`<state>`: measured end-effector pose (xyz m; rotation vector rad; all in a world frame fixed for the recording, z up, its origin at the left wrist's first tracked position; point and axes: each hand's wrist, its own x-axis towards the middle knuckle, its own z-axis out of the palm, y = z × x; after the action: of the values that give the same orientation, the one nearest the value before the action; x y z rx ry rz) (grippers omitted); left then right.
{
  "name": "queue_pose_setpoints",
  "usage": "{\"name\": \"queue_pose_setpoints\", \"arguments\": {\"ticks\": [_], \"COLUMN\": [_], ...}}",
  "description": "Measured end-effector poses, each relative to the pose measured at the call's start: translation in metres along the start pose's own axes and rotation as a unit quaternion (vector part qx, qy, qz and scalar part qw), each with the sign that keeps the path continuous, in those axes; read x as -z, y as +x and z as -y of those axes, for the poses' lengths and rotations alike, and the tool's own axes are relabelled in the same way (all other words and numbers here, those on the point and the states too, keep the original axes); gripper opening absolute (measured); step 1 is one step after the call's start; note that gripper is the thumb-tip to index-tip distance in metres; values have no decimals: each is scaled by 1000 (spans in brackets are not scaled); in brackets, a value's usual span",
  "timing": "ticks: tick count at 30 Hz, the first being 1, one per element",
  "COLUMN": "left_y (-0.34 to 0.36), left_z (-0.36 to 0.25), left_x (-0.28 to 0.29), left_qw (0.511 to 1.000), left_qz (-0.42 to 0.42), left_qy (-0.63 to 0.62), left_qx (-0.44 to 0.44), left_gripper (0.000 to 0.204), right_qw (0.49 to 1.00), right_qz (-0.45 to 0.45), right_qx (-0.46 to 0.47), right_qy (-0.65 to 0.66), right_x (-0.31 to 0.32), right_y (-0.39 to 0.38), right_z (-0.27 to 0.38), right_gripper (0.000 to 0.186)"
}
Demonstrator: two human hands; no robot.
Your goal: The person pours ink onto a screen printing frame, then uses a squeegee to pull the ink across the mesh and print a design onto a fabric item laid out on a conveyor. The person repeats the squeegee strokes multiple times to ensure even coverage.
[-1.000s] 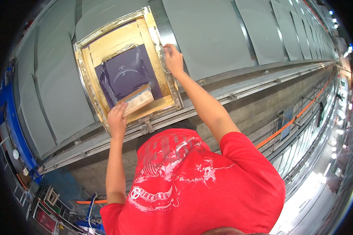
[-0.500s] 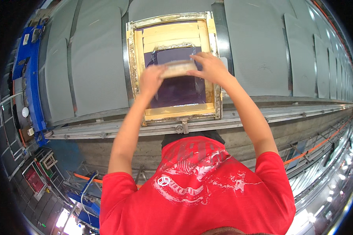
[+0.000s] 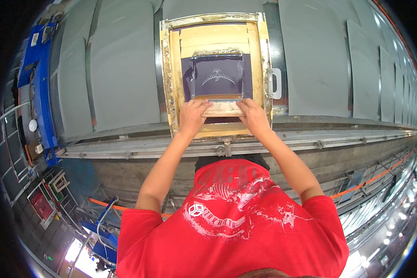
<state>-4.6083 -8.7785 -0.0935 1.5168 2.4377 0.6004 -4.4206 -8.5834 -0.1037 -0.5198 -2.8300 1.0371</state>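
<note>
My left hand (image 3: 192, 116) and my right hand (image 3: 255, 116) grip the two ends of a wooden-handled squeegee (image 3: 223, 109). Its blade edge rests across the lower part of the dark purple mesh of a screen-printing frame (image 3: 167, 74). Yellow tape covers the border inside this worn frame. Above the squeegee, a pale curved design (image 3: 217, 78) shows on the mesh, with glossy ink along the edges of the printing area. My fingers wrap over the handle, and part of the mesh below it is hidden.
Grey sheets (image 3: 123, 69) lie along the long table on both sides. A metal rail (image 3: 171, 146) with clamps runs along its near edge. Beside the frame's right side is a white handle-shaped piece (image 3: 276, 83). Blue machinery (image 3: 39, 97) stands at the far left.
Both hands have brought the squeegee down the screen toward me, and the curved design is now uncovered. The squeegee was tilted and blurred before; now it is level. The view shifted slightly.
</note>
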Motion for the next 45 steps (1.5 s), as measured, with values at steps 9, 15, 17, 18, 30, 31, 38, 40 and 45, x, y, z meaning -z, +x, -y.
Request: {"name": "queue_pose_setpoints", "arguments": {"ticks": [9,15,17,18,30,31,38,40,45], "left_y": [159,110,62,42,-12,-18,-51,-50,-61], "left_z": [45,17,9,2,-39,-38,-60,-69,-76], "left_x": [34,24,12,10,5,1,-5,-4,-10], "left_qw": [997,996,999,998,999,999,998,997,996], "left_qz": [27,73,36,56,23,18,-18,-25,-65], "left_qy": [-33,23,-2,0,-29,-27,-13,-25,-55], "left_qx": [69,52,15,26,2,11,54,62,41], "left_gripper": [34,31,32,35,52,54,60,63,64], "right_qw": [994,999,999,999,905,921,920,925,944], "right_qz": [-84,-47,-44,-39,-322,-284,-283,-285,-298], "right_qx": [60,9,5,-12,-200,-234,-186,-151,-68], "right_qy": [-33,15,29,28,194,129,196,201,126], "right_x": [53,14,-6,-8,16,14,62,82,116], "right_y": [151,82,32,12,66,72,70,73,83], "right_z": [-47,-46,-35,-22,-145,-132,-69,-59,-45], "right_gripper": [33,42,47,48,37,29,17,17,18]}}
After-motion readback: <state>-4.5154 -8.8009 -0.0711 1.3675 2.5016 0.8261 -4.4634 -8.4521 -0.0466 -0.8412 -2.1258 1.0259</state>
